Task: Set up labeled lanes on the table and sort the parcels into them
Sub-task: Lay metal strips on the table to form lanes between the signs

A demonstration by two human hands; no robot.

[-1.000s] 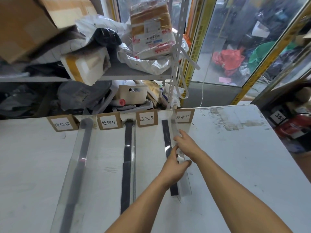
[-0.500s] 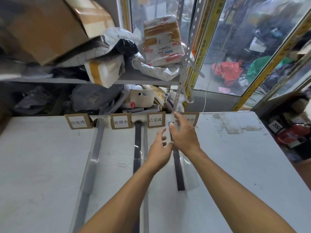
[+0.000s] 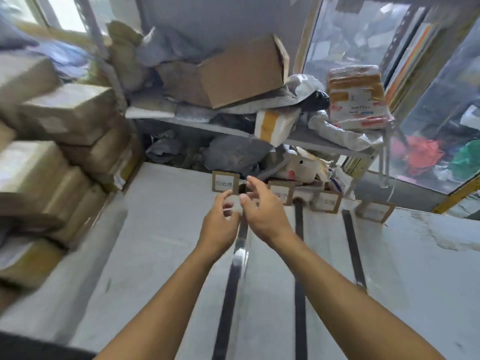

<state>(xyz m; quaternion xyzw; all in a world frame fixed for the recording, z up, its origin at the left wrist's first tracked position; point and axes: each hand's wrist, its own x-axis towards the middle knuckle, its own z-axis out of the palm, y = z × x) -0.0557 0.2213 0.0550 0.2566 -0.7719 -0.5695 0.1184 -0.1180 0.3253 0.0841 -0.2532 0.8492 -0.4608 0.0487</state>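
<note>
Three dark lane strips run along the white table point(image 3: 161, 229): a left strip point(image 3: 228, 294), a middle strip point(image 3: 298, 255) and a right strip point(image 3: 353, 250). Four cardboard lane labels point(image 3: 225, 181) stand in a row at the far ends. My left hand point(image 3: 220, 227) pinches the far end of a clear plastic divider point(image 3: 233, 205) that stands over the left strip, just below the first label. My right hand point(image 3: 265, 211) is beside it with fingers spread and its thumb against the divider. The picture is blurred.
Brown parcel boxes point(image 3: 65, 126) are stacked at the table's left edge. A metal shelf point(image 3: 324, 145) behind the labels is piled with bags, an open carton point(image 3: 241, 71) and a wrapped orange parcel point(image 3: 357, 97). Glass panes stand at the right.
Both hands left the third lane's clear divider and moved left to the first lane's divider. My view swung left and up, bringing the box stack into sight.
</note>
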